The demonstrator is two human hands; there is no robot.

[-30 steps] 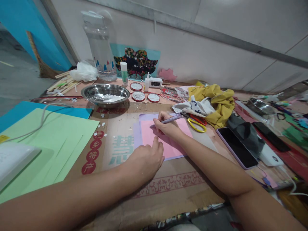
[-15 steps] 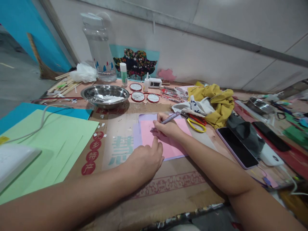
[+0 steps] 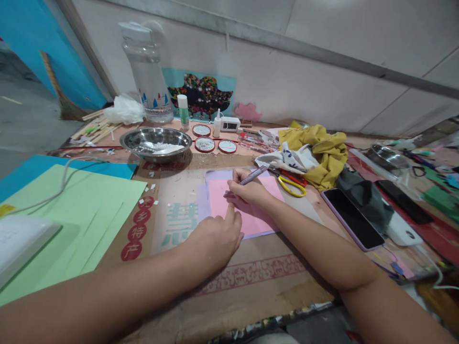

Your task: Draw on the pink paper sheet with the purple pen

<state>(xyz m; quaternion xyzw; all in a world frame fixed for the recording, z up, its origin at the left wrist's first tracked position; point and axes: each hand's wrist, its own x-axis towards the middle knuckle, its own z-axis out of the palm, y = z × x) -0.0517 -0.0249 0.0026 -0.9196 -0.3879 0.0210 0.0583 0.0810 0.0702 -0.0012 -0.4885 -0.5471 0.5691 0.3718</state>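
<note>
In my right hand (image 3: pixel 247 188) is a slim greyish-purple pen (image 3: pixel 254 175), pinched between the fingers and slanting up to the right. Its tip end is at a pink sheet of paper (image 3: pixel 219 210), which lies over a larger lilac sheet (image 3: pixel 202 198). My left hand (image 3: pixel 217 236) holds nothing; its index finger stretches out onto the pink sheet just below the pen tip, while the other fingers curl and rest at the lower left of the papers. Whatever marks are on the pink sheet are too faint to read.
Cardboard (image 3: pixel 251 306) lies under the papers. Left are green sheets (image 3: pixel 82 205); behind, a steel bowl (image 3: pixel 156 155), a water bottle (image 3: pixel 148 71), small red-rimmed dishes (image 3: pixel 204 145) and a glue stick (image 3: pixel 183 112). Right are yellow-handled scissors (image 3: pixel 292 188), yellow cloth (image 3: pixel 328 153) and a phone (image 3: pixel 353 217).
The view has shifted very slightly. Both hands, the pen and the papers keep practically the same places.
</note>
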